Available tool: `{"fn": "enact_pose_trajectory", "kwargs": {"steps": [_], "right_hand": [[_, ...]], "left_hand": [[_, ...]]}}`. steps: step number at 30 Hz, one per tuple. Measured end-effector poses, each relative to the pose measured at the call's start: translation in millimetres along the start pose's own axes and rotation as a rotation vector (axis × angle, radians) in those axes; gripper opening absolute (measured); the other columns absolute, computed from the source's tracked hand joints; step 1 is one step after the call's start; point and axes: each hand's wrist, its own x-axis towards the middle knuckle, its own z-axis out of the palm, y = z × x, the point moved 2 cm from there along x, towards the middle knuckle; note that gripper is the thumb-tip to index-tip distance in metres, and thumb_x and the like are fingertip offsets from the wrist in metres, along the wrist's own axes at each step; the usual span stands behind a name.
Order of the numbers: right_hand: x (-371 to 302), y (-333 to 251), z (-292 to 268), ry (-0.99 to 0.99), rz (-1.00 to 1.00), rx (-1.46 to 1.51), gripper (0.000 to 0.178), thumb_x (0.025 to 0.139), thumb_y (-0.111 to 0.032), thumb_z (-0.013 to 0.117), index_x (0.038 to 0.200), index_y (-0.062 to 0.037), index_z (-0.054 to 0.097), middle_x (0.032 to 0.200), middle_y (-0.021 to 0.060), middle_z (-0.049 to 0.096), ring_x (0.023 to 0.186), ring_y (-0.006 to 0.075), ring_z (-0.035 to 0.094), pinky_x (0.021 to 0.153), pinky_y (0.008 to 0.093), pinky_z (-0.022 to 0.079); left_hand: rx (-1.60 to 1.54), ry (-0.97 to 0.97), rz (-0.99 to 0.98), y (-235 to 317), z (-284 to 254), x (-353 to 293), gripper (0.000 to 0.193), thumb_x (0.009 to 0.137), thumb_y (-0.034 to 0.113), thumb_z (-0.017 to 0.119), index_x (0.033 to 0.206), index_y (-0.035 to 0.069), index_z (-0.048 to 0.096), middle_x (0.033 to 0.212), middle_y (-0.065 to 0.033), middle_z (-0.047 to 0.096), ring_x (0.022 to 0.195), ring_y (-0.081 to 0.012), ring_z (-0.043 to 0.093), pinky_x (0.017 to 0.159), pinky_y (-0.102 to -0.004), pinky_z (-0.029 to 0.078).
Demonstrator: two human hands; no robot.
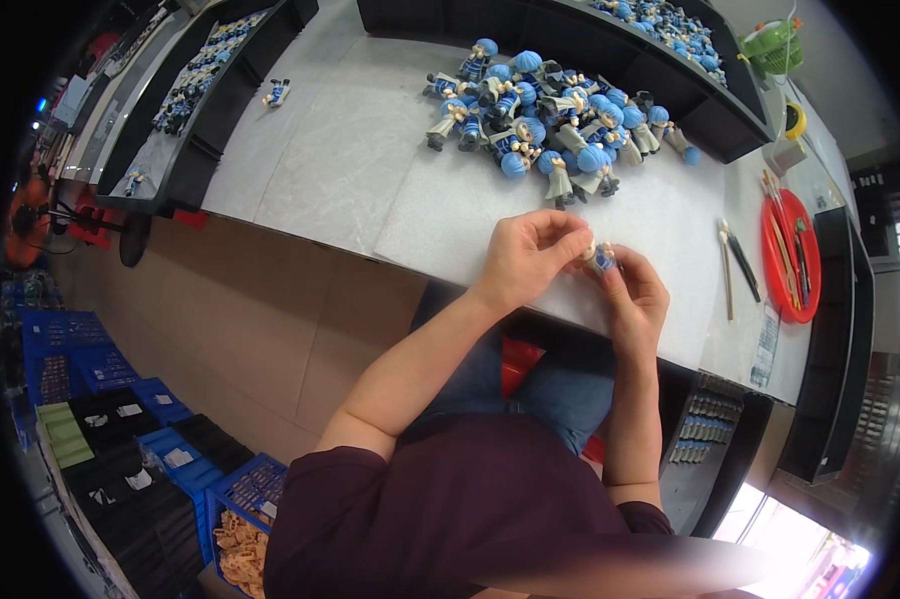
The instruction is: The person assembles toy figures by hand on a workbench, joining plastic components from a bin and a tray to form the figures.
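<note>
Where the head view looks down over the near edge of the pale grey worktable (370,170), the left hand (526,258) and right hand (635,298) meet, both pinched on one small blue-and-cream plastic toy figure (600,259) held just above the tabletop. Judged by its size, the figure should be light, stiff and smooth; its thin limbs look breakable, so the torso is the safer hold. Beyond the hands lies a loose heap of similar blue-headed figures (545,115). A long black tray (709,110) along the far edge holds more figures. At right, a round red tray (791,262) carries slender brush-like tools. At near left, a blue plastic crate (245,499) holds small tan parts.
</note>
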Motion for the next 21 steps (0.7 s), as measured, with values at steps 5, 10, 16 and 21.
{"fn": "enact_pose_trajectory", "kwargs": {"steps": [5, 10, 16, 21], "right_hand": [[-0.1, 0.6, -1.6, 0.003, -0.009, -0.009, 0.022, 0.082, 0.000, 0.053, 0.103, 0.0055, 0.051, 0.096, 0.0100, 0.057, 0.089, 0.0156, 0.056, 0.082, 0.0279, 0.045], [0.0, 2.4, -1.7, 0.011, -0.008, -0.005, 0.022, 0.082, 0.000, 0.054, 0.103, 0.0055, 0.051, 0.097, 0.0097, 0.056, 0.088, 0.0152, 0.056, 0.082, 0.0269, 0.045], [0.5, -15.2, 10.0, 0.114, -0.035, 0.069, 0.027, 0.081, -0.001, 0.055, 0.107, 0.0045, 0.049, 0.099, 0.0103, 0.055, 0.089, 0.0153, 0.055, 0.079, 0.0276, 0.046], [-1.4, -6.5, 4.2, 0.072, -0.059, -0.056, 0.037, 0.075, 0.003, 0.061, 0.110, 0.0028, 0.047, 0.101, 0.0115, 0.054, 0.093, 0.0159, 0.053, 0.079, 0.0277, 0.048]], "left_hand": [[-0.005, -0.009, 0.018, -0.7, 0.7, 0.0, 0.019, 0.080, 0.010, 0.060, 0.094, -0.004, 0.058, 0.079, -0.0076, 0.062, 0.067, -0.0101, 0.058, 0.058, -0.0213, 0.048], [0.000, 0.006, 0.028, 0.4, 1.1, -0.9, 0.019, 0.080, 0.008, 0.060, 0.095, -0.003, 0.058, 0.079, -0.0073, 0.062, 0.068, -0.0098, 0.058, 0.058, -0.0216, 0.048], [0.009, 0.014, 0.101, -0.2, 1.5, 0.9, 0.018, 0.082, 0.005, 0.056, 0.098, -0.003, 0.057, 0.089, -0.0095, 0.062, 0.078, -0.0102, 0.058, 0.067, -0.0225, 0.048], [-0.001, -0.023, 0.125, 1.9, -1.0, 1.9, 0.019, 0.083, -0.001, 0.050, 0.102, -0.003, 0.054, 0.101, -0.0125, 0.059, 0.088, -0.0125, 0.056, 0.078, -0.0258, 0.047]]}}
